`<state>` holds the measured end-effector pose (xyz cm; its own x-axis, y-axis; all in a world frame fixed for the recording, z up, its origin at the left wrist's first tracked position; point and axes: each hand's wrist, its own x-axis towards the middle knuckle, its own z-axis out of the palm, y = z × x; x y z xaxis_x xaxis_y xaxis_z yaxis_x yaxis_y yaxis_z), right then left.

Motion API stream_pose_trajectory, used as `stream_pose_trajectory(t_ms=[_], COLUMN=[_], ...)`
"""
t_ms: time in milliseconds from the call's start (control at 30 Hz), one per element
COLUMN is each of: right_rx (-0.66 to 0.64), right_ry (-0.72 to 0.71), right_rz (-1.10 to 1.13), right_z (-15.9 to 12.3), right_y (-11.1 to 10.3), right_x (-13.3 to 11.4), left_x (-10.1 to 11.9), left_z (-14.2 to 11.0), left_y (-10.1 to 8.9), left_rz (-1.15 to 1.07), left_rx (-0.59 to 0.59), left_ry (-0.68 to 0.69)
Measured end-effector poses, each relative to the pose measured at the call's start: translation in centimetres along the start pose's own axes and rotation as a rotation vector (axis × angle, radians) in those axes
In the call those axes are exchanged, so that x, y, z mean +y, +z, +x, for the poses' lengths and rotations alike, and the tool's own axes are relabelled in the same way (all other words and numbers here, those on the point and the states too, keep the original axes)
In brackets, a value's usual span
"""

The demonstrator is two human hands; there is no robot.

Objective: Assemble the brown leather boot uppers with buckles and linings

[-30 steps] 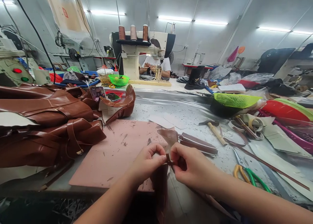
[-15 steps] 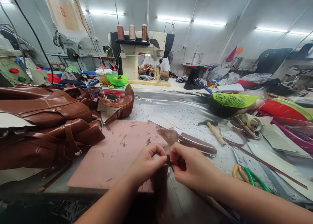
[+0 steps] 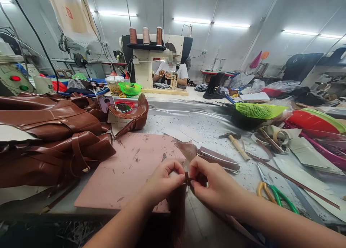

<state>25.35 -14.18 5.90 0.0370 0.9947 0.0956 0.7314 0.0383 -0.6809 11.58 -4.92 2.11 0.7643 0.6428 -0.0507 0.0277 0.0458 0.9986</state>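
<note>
My left hand (image 3: 165, 178) and my right hand (image 3: 212, 178) meet over the near edge of the bench, fingertips almost touching. Between them they pinch a narrow brown leather strap (image 3: 187, 176); its small details are hard to make out. From below the fingers a larger brown leather piece (image 3: 177, 213) hangs past the bench edge, partly hidden by my left wrist. Just beyond my knuckles lies a stack of brown leather pieces (image 3: 220, 158). A stained pink board (image 3: 129, 172) extends beneath and to the left of my left hand.
Brown leather boots (image 3: 51, 122) are heaped at the left. On the right lie scissors (image 3: 276, 194) with green and orange handles, a hammer (image 3: 238, 146) and a long strap (image 3: 300, 183). A green basket (image 3: 259, 111) stands behind. Across the bench a person (image 3: 170, 73) sits behind a sewing machine (image 3: 142, 69).
My right hand has shifted very slightly to the right, its fingers still pinching the strap. My left hand has barely moved. The person opposite has moved their hands a little.
</note>
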Motion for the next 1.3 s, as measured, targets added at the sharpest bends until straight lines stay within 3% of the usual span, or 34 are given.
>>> stream_pose_trajectory(t_ms=[267,600,1300], right_rx=[0.019,-0.127,-0.053], right_ry=[0.044,0.055,0.1], right_rz=[0.034,0.142,0.109], right_z=[-0.25,-0.18,-0.25], right_y=[0.21,-0.44,-0.28], right_x=[0.08,0.37,0.23], left_x=[0.32,0.52,0.23], left_z=[-0.16,-0.14,-0.3], left_y=[0.3,0.49,0.76], left_rz=[0.111,0.107,0.152], left_rx=[-0.004,-0.008,-0.072], left_ry=[0.019,-0.025,0.057])
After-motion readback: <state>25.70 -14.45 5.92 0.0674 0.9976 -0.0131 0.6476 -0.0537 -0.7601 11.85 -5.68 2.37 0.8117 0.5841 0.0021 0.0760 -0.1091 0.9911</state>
